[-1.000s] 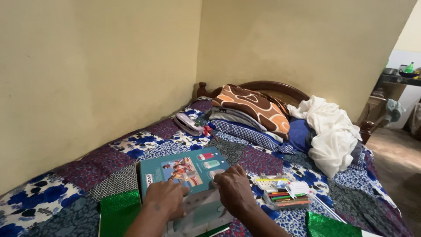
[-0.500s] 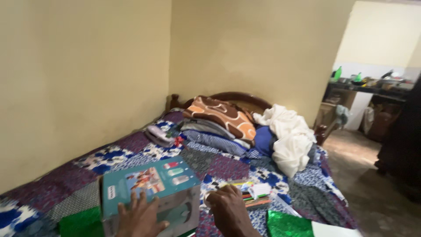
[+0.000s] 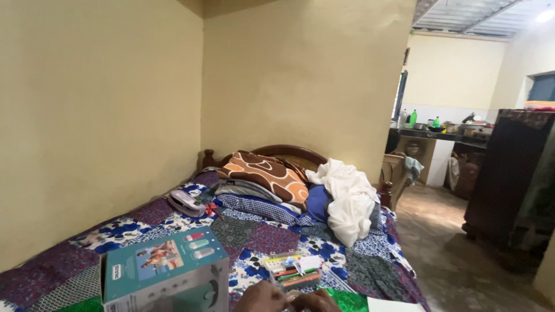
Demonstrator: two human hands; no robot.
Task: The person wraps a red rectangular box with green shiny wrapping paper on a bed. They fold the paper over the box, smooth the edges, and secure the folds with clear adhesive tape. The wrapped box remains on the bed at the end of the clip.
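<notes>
Dim, soft indoor light; brighter daylight beyond the doorway (image 3: 462, 115).

both hands (image 3: 287, 300) off the teal box (image 3: 159, 270), drawn together low beside it, view lifted

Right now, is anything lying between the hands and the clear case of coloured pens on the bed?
Nothing visible. The hands sit together at the bottom edge, and the pen case lies just beyond them on the quilt. The teal box stands off to the left, out of the line between them.
</notes>
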